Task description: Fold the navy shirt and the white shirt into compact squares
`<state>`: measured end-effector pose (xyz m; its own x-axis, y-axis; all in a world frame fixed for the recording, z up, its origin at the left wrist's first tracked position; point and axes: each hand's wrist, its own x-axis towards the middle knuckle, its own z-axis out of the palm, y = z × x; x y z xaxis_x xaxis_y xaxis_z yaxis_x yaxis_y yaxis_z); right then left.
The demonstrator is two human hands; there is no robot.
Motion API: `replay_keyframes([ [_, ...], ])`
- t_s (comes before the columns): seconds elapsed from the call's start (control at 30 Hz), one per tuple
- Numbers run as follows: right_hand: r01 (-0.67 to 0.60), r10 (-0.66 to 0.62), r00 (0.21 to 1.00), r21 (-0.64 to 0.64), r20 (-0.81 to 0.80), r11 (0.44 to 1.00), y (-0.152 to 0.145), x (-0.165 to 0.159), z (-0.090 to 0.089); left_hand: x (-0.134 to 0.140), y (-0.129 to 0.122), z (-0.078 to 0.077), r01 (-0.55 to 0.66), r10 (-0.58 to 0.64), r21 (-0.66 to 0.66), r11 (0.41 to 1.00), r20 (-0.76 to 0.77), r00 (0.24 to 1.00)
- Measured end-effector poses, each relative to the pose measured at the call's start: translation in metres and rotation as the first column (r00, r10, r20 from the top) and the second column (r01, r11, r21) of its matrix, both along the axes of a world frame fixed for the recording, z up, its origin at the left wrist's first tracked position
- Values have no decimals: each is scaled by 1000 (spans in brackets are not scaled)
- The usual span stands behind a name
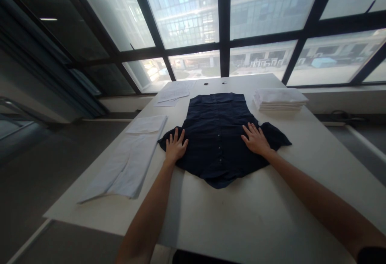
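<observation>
A dark navy button-up shirt (218, 135) lies spread out on the white table (229, 215), its row of small buttons running down the middle. The rounded hem points toward me, and a sleeve sticks out at either side. My left hand (175, 146) rests flat with spread fingers on the shirt's left edge, by the sleeve there. On the opposite side my right hand (255, 139) lies palm down, fingers apart, near the right sleeve. Neither hand grips the cloth.
Folded white trousers (126, 159) lie along the table's left side. Behind them are several paper sheets (173, 93). A stack of folded white cloth (280, 99) stands at the back right. Two small round items (206, 83) sit near the far edge, before large windows (196, 10).
</observation>
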<state>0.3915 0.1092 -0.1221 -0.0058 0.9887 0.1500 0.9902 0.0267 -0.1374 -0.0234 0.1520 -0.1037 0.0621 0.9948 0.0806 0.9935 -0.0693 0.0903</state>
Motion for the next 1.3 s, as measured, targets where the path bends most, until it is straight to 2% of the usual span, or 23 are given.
replay_keyframes([
  [0.1,76,-76,997,2,22,997,-3,35,-5,0,1,-1,-13,13,-19,1000,-13,1000],
  [0.2,154,-154,987,19,33,988,-5,57,-8,2,1,0,-26,26,-29,999,-16,1000],
  [0.47,181,-182,982,36,43,983,-11,55,-5,6,-4,2,-37,36,-8,999,-40,999],
  [0.57,165,-168,983,41,71,985,-25,56,-8,7,-20,1,-20,21,13,1000,-76,997],
  [0.73,148,-153,983,53,97,988,-64,66,-19,4,-61,-4,7,-6,14,1000,-115,993],
  [0.87,172,-176,981,58,77,983,-81,65,-17,3,-74,7,-18,13,-65,998,-84,996],
  [0.97,170,-173,984,71,40,983,-74,39,-3,25,-69,26,-5,5,14,1000,-63,998],
  [1.03,117,-117,993,74,-3,990,-59,6,10,56,-61,37,132,-127,100,986,-51,991],
  [1.1,17,-14,998,58,-55,998,-41,-36,22,95,-51,40,300,-301,75,951,0,954],
  [1.2,-172,175,980,40,-97,984,-14,-93,30,148,-35,29,451,-451,12,892,38,892],
  [1.3,-218,216,970,-6,-107,976,6,-118,24,169,-22,10,468,-468,0,884,13,884],
])
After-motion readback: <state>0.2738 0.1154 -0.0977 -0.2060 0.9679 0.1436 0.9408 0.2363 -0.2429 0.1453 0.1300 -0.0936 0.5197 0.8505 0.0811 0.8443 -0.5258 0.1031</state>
